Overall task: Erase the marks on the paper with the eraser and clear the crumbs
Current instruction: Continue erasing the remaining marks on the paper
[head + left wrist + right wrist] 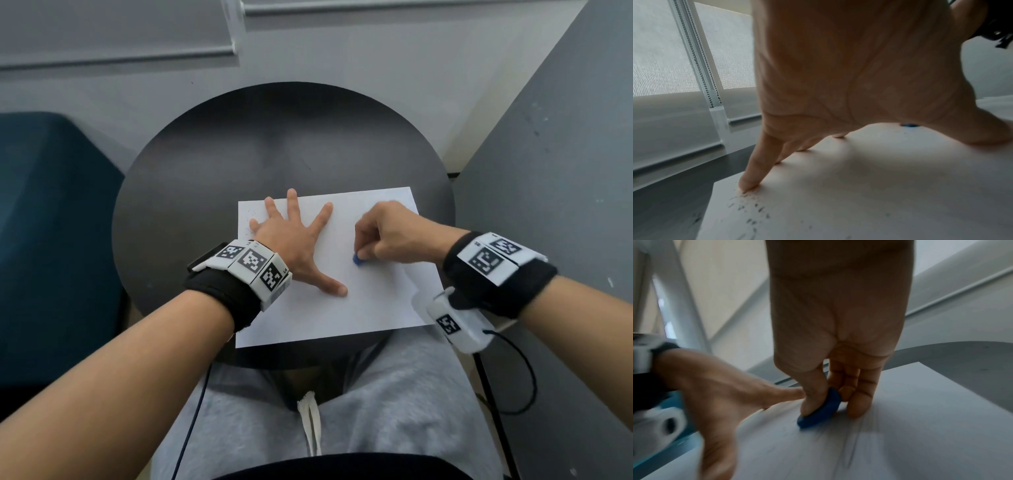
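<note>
The blue eraser (358, 259), pinched between the thumb and fingers of the right hand (394, 236), touches the white paper (370, 305) lying on the round dark table (191, 192), while the left hand (291, 240) presses the sheet flat with fingers spread straight beside dark crumbs (752, 209); no writing is legible.

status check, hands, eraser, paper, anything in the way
Left hand flat, fingers spread, pinning white paper sheet. Right hand pinches small blue eraser against sheet. Dark crumbs near left edge. Nothing blocking.
</note>
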### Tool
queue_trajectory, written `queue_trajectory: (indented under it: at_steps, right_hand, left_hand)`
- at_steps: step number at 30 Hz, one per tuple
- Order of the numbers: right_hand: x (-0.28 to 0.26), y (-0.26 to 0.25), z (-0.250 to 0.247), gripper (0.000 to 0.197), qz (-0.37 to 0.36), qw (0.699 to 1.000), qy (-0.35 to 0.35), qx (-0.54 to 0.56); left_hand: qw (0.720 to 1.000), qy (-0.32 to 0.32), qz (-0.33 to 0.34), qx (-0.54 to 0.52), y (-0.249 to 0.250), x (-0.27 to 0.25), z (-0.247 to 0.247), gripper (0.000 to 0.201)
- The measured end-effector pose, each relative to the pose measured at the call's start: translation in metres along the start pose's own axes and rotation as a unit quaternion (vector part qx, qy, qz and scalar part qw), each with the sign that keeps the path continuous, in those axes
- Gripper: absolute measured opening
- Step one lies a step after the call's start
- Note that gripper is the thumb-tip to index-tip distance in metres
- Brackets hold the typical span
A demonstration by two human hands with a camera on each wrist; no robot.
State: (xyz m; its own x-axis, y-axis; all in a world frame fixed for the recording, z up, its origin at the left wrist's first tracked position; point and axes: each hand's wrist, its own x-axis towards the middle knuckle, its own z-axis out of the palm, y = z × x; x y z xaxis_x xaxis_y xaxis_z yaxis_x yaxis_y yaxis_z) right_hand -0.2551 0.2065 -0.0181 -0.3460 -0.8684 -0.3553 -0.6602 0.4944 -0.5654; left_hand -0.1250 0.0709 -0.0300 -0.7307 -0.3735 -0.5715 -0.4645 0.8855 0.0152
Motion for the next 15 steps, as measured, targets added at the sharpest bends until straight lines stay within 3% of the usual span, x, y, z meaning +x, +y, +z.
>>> queue_trajectory:
  at_steps: [3, 5, 10, 15]
  right_hand:
    - [0.015, 0.001, -0.004, 0.002, 0.013, 0.997, 0.07, 0.019]
    - [0.013, 0.002, -0.003, 0.002, 0.02, 0.997, 0.077, 0.022]
    - [-0.005, -0.005, -0.002, 0.002, 0.014, 0.998, -0.042, -0.038]
    - [0.021, -0.002, -0.009, 0.007, 0.026, 0.997, 0.074, -0.007]
  left_hand:
    - [1.0, -0.002, 0.0, 0.002, 0.0, 0.001, 0.0, 0.147]
    - [1.0, -0.003, 0.0, 0.004, 0.0, 0.0, 0.0, 0.147]
    - [1.0, -0.004, 0.0, 0.002, 0.001, -0.001, -0.001, 0.147]
    - [1.0, -0.004, 0.001, 0.003, 0.001, -0.001, -0.001, 0.146]
